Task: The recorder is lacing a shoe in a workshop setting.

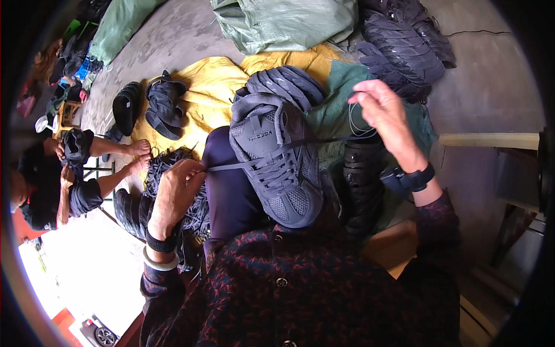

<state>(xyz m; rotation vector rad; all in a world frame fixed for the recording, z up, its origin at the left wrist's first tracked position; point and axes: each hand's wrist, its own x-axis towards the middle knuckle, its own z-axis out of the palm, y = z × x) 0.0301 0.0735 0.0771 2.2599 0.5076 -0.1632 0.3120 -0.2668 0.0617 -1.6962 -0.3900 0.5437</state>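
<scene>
1. A dark grey mesh sports shoe [276, 162] rests sole-down on the person's lap, toe toward the body.
2. The left hand [173, 194] has its fingers pinched together on one end of a flat black shoelace [243, 163].
3. The right hand [384, 113] is raised, fingers clamped on the other end, loops dangling.
4. Lacing looks well advanced: lower eyelets crossed, upper ones apparently left.
5. A loose heap of black laces [173, 162] lies just beside the left hand, and more dark shoes are stacked [404, 49] on the floor.

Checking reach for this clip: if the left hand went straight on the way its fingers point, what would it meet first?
Probably the dark grey mesh sneaker on the lap: the left hand pinches one end of the dark flat lace, pointing right along it. Depth is unclear.
</scene>
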